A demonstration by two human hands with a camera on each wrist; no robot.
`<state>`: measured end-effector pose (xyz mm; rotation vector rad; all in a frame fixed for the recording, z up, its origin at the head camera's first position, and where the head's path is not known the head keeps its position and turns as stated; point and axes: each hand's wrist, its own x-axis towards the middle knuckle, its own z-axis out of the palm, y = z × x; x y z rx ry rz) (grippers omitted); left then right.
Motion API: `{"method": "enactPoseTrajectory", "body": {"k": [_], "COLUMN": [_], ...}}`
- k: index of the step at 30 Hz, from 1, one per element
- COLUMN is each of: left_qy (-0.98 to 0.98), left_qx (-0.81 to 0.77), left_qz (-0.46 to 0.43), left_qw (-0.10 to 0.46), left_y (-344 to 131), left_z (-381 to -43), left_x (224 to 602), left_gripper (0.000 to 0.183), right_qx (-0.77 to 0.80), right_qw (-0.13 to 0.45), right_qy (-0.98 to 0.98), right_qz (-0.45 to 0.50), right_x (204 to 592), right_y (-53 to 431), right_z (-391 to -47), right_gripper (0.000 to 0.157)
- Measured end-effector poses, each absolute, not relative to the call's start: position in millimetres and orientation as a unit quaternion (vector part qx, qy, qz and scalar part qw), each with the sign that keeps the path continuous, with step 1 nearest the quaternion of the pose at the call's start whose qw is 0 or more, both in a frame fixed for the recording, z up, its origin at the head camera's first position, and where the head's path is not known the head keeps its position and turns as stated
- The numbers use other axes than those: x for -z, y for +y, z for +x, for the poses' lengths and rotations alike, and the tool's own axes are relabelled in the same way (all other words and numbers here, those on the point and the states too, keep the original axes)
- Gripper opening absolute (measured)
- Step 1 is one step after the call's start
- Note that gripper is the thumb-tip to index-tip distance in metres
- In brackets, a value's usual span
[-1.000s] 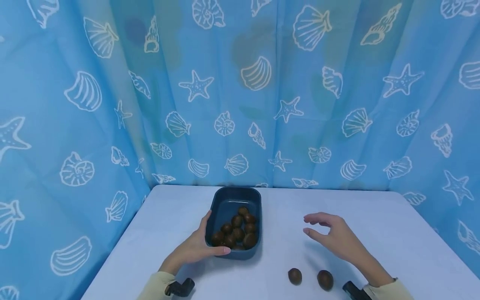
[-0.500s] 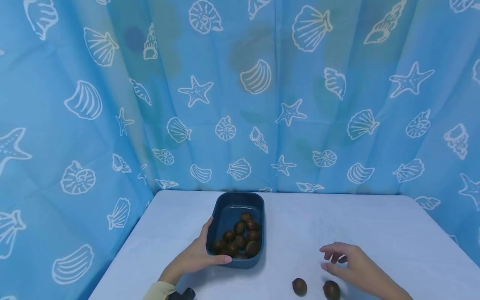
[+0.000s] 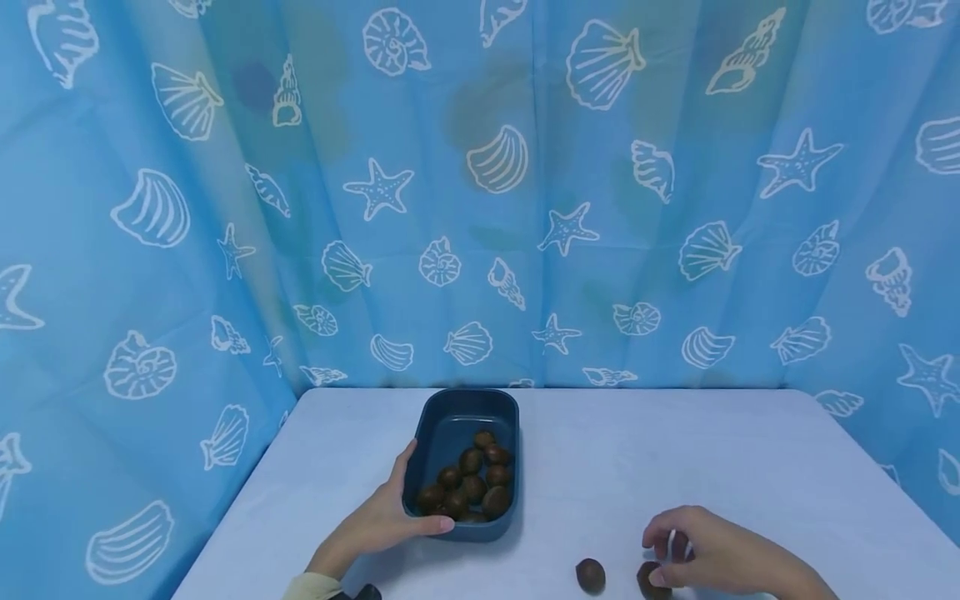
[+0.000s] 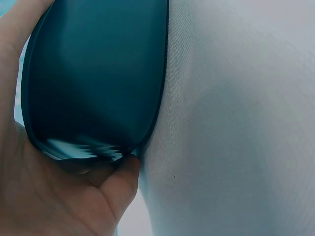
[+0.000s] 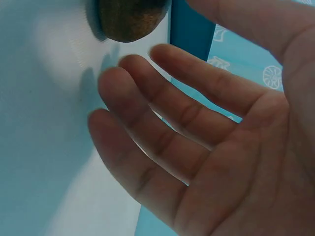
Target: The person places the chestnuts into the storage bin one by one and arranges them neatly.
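My left hand (image 3: 382, 512) holds a dark blue rectangular box (image 3: 516, 442) by its near left corner, thumb across the front wall and fingers along the left side. Several brown chestnuts (image 3: 474, 489) lie in its near part. In the left wrist view the box (image 4: 103, 73) hides them. Low on the right, my right hand (image 3: 723, 550) is at a loose chestnut (image 3: 651, 582), its thumb overlapping it and its other fingers loosely bent. The right wrist view shows that chestnut (image 5: 132, 19) beyond the spread fingers (image 5: 162, 132), with no grip on it visible. Another chestnut (image 3: 591, 576) lies left of it.
Everything stands on a white-covered table (image 3: 637, 450). A blue curtain (image 3: 480, 192) with white shells and starfish hangs behind the table and along its left and right sides.
My right hand has come down and nearer to me, from above the table to the right-hand loose chestnut. My left hand stays on the box. The head view has shifted slightly.
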<state>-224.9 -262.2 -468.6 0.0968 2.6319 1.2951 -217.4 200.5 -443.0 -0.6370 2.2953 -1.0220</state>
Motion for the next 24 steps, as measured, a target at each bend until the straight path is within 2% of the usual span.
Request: {"method": "enactPoseTrajectory", "body": {"k": [15,24], "left_qy": [0.89,0.885], "left_qx": [-0.442,-0.451], "left_qz": [0.039,0.035], "left_qw": [0.109,0.11], "left_y": [-265.2,-265.2], "left_z": [-225.2,-225.2], "left_x": [464.4,465.8], "left_gripper": [0.132,0.131], "right_qx": [0.34,0.324], "right_qw": [0.262,0.252], "right_qy": [0.869,0.883], "right_qz": [-0.246,-0.227], "right_x": [444.5,441.8], "right_y": [189.2,182.9], "right_z": [-214.7,-213.4], "right_gripper": [0.031,0.026]}}
